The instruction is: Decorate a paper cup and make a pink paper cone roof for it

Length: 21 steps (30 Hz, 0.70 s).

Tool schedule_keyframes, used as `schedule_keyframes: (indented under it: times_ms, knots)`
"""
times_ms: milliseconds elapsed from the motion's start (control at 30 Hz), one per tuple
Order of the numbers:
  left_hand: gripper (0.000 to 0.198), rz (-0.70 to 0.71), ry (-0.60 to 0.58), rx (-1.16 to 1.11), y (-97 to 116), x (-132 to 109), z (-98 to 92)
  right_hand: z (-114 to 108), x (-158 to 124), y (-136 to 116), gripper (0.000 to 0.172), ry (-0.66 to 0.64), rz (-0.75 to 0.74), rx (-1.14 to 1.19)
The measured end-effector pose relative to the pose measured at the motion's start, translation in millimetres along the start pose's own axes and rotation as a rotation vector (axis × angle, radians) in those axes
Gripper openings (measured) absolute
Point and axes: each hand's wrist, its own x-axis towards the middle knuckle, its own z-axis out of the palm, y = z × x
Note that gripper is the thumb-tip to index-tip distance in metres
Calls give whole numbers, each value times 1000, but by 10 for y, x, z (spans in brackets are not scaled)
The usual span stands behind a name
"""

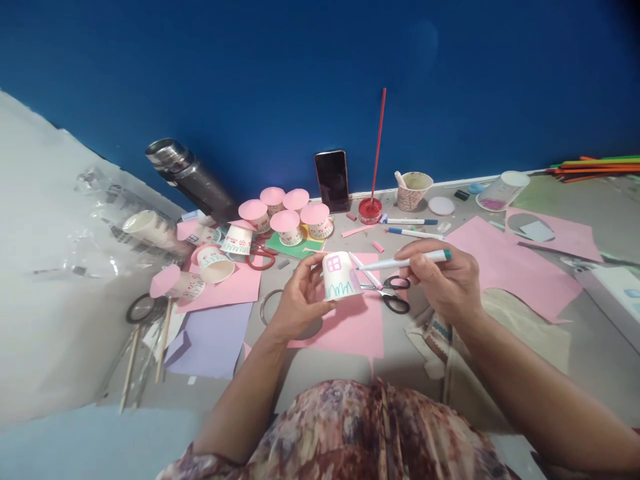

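My left hand grips a white paper cup at its left side. The cup bears a pink window drawing and teal zigzag strokes along its lower edge. My right hand is closed round a white marker with a teal end at the right; its tip points left, close to the cup's right side. Beneath the cup lies pink paper. Black-handled scissors and a white-and-pink marker lie just right of the cup.
Several decorated cups with pink paper tops stand at the back left, near a dark flask. A phone leans on the blue wall beside a red dish holding a tall red stick. Cut pink paper lies right.
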Motion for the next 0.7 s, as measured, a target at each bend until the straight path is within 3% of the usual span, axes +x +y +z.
schedule_keyframes:
  times_ms: [200,433,533,633,700]
  knots:
    - [77,-8,20,-20,15,-2,7,20,12,18,29,-9,59,24]
    - [87,-121,42,-131,41,-6,-48,48,118,79,30,211,99,85]
    - [76,60,120,135,3,-6,-50,44,144,143,33,216,121,61]
    - [68,340,204,673,-52,-36,-10,23,178,244,36,212,133,19]
    - [69,481,161,971,-87,-72,39,-4,212,327,37,210,117,-8]
